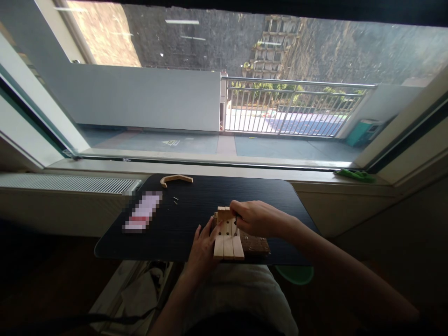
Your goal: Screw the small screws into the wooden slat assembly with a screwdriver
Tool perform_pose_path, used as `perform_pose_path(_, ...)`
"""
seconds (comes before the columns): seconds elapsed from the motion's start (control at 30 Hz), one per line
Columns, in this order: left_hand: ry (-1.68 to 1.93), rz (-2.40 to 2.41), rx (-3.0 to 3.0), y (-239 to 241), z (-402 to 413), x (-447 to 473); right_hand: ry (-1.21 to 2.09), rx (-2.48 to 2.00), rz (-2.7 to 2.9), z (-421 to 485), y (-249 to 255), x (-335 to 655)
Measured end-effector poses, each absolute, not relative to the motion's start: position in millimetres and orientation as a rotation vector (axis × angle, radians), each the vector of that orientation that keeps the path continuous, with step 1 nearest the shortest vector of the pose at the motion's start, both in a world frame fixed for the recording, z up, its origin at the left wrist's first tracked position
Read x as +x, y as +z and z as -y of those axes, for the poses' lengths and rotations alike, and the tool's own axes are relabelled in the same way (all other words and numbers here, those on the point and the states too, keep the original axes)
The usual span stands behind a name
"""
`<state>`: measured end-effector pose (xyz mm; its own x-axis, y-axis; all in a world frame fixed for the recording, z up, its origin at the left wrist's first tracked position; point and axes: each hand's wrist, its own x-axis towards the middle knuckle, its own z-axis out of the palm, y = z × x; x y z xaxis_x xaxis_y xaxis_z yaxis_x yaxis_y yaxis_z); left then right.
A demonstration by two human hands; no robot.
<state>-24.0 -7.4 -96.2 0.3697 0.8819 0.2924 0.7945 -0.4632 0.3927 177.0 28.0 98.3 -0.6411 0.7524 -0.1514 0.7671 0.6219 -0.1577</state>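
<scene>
A small wooden piece made of pale slats side by side [228,252], with several dark holes, lies near the table's front edge. My left hand [205,245] holds its left side, thumb over the slats and the other fingers spread along the edge. My right hand [250,217] is closed around the dark handle of a screwdriver [236,229]. The thin shaft points down, and its tip meets the right slat at a hole. Partly under the slats, to the right, is a brown textured block [257,243]. The underside of the wooden piece is hidden.
The dark table [189,242] has rounded corners. Small screws [175,200] lie left of centre, and a curved wooden strip [177,178] sits at the far edge. A blurred pink-white item [144,211] is at the left. Beyond are a radiator [70,183] and window sill [245,172].
</scene>
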Motion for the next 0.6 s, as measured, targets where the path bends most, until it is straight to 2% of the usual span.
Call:
perform_pose_path(0.37, 0.672, -1.51, 2.378, -76.4, 5.1, -20.2, -0.325, 1.313, -2.755, -26.5, 99.8, 172.8)
perform_pose_path(0.6, 0.693, -1.596, 2.357, -79.9, 8.1, -15.4, -0.365, 1.325, -2.744, -25.8, 100.6, 173.7)
